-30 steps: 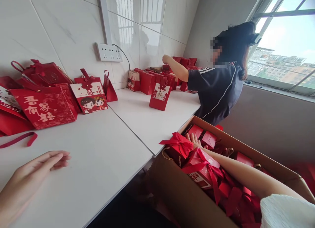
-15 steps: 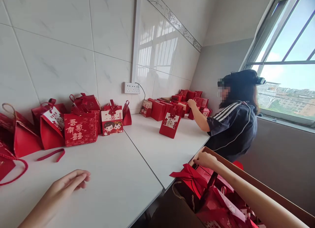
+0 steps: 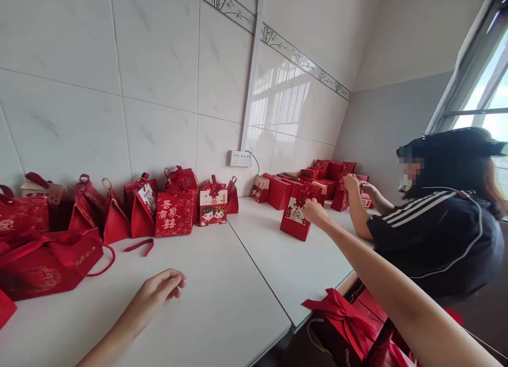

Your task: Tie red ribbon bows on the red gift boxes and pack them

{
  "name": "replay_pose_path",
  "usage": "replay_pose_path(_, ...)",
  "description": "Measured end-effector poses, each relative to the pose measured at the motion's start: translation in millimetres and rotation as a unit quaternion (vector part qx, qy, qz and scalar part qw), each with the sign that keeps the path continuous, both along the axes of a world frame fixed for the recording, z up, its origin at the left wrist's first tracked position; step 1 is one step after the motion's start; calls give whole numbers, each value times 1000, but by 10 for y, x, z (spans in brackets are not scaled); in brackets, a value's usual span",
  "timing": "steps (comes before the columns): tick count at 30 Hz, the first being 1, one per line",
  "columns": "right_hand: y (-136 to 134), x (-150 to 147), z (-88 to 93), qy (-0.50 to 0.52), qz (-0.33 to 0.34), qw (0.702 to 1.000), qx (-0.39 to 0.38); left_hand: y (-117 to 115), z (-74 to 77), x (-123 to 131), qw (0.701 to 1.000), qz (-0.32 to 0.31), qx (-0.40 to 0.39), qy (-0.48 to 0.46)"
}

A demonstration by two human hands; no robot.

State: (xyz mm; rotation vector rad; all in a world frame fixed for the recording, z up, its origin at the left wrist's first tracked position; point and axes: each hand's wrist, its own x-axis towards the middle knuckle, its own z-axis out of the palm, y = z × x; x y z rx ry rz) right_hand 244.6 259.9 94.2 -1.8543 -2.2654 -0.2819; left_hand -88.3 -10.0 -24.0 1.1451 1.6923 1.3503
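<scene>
My left hand [image 3: 162, 288] hovers over the white table in front of me, its fingers curled together, and I see nothing in them. My right hand [image 3: 316, 212] reaches across to a red gift box [image 3: 291, 227] with a white printed card on its front. Its closed fingers are at the box's upper right edge; the fingertips are partly hidden. The box stands on the table, leaning back slightly. Left of the table seam is a gift box with two cartoon faces [image 3: 213, 212]. A loose dark red ribbon strip [image 3: 138, 246] lies nearer my left hand.
Several red gift bags [image 3: 174, 219] line the tiled wall; more boxes [image 3: 278, 190] cluster at the far end. A large red bag [image 3: 51, 266] lies at left. Below the table's right edge, a carton holds bags with a red bow [image 3: 345, 319]. A co-worker [image 3: 432, 224] handles boxes at right.
My right hand has moved from the carton's edge up to the red box with the white card. The view has turned left. The co-worker's second hand now shows at the boxes.
</scene>
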Motion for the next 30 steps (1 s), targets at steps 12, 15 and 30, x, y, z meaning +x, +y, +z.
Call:
replay_pose_path(12,-894,-1166,177,188,447,874,29,-34,36,17,981,167,64,-72)
replay_pose_path(15,-1010,-1507,50,220,591,772,-84,-33,2,-64,959,244,113,-92)
replay_pose_path(30,-1711,-2210,-461,505,580,473,-430,-191,204,19,976,-12,206,-65)
